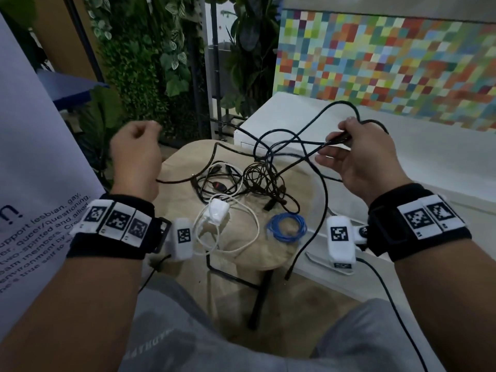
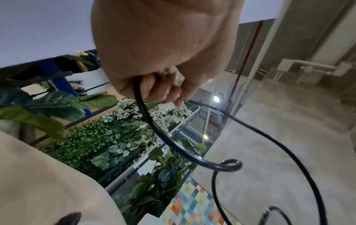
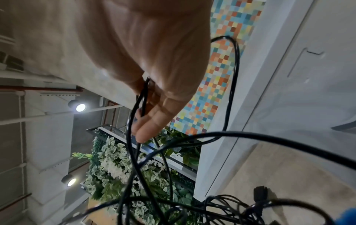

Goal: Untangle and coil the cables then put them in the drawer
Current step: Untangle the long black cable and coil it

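Round wooden table (image 1: 284, 253), one blue coil (image 1: 286, 227), one white charger (image 1: 218, 212), both hands (image 1: 135, 159) (image 1: 359, 159) gripping one black cable (image 1: 292, 140)

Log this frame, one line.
step: untangling | left hand: grips black cable | right hand: pinches same cable | pile on stool

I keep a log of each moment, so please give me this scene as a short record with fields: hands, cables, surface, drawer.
left hand: fist gripping the black cable
right hand: pinching loops of the same black cable, lifted above the stool
stool: round, wooden; carries the cables
tangle: dark cables, not yet sorted
white cable: loose loop with a charger
blue cable: already coiled, on the stool
drawer: white cabinet behind; closed as far as seen
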